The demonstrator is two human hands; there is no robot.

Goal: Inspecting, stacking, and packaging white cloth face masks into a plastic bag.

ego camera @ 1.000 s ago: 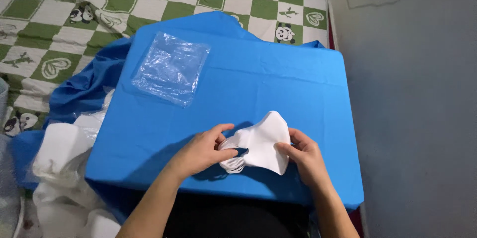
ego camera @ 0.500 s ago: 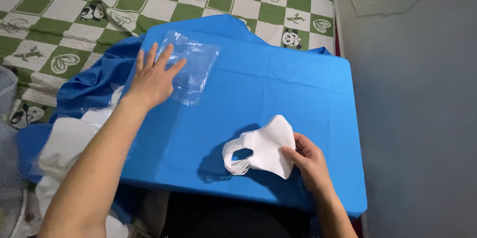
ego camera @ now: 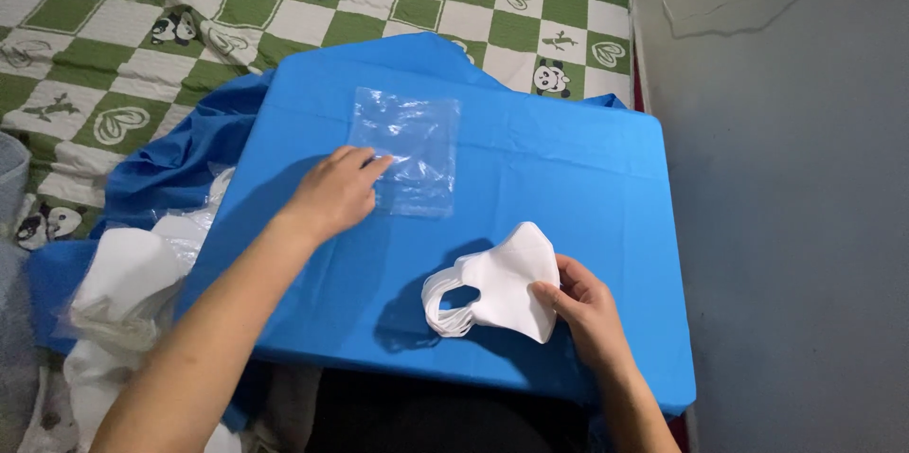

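Note:
A stack of white folded face masks [ego camera: 497,290] with ear loops sits near the front of a blue cloth-covered board [ego camera: 568,169]. My right hand [ego camera: 582,309] pinches the stack's right edge. A clear flat plastic bag [ego camera: 405,145] lies on the blue cloth farther back. My left hand [ego camera: 336,193] rests on the bag's near left corner, fingers curled onto the plastic. Whether the fingers grip the bag or only press on it is unclear.
A green and white checkered bedsheet [ego camera: 189,8] with panda prints lies behind and to the left. White packets in plastic [ego camera: 123,283] are piled at the left of the board. A grey wall [ego camera: 795,178] runs along the right.
My left hand left the mask stack, reached out to the plastic bag, and has now drawn back toward me with the bag sliding nearer. My right hand keeps hold of the masks.

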